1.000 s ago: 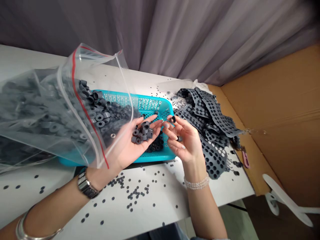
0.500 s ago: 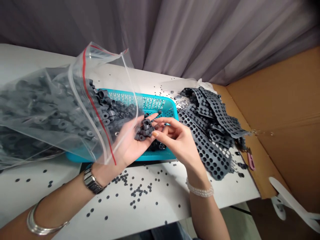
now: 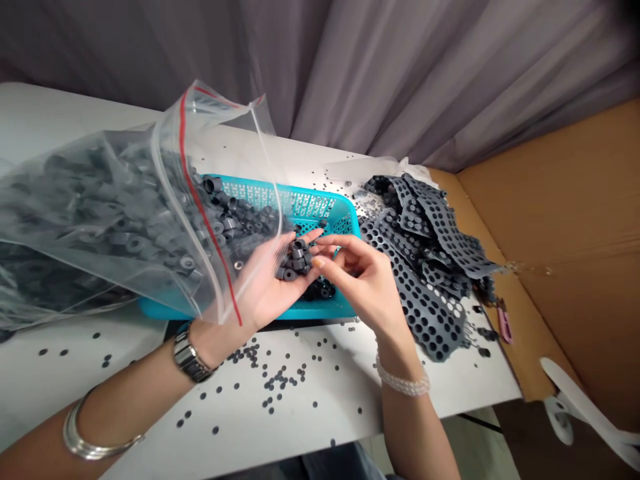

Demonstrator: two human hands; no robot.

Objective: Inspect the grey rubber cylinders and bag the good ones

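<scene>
My left hand (image 3: 267, 297) is palm up over the blue basket (image 3: 320, 312), cupping several small grey rubber rings (image 3: 298, 257). My right hand (image 3: 364, 283) comes in from the right, its thumb and fingertips drawn together at the edge of that handful. Whatever sits between those fingertips is too small to make out. A clear zip bag (image 3: 183, 133) with a red strip, full of similar grey pieces, leans in from the left. Its open mouth hangs around my left hand and wrist. More grey pieces lie in the basket, partly hidden by the hands and bag.
Perforated grey rubber sheets (image 3: 430, 313) are heaped right of the basket. Small dark discs (image 3: 285, 380) are scattered over the white table (image 3: 165, 407). Pink-handled scissors (image 3: 505, 325) lie near the cardboard (image 3: 560, 220) on the right. A grey curtain (image 3: 380, 80) hangs behind.
The view has shifted slightly, so everything sits a little further right. Both hands stay together over the handful, with hardly any change in the fingers.
</scene>
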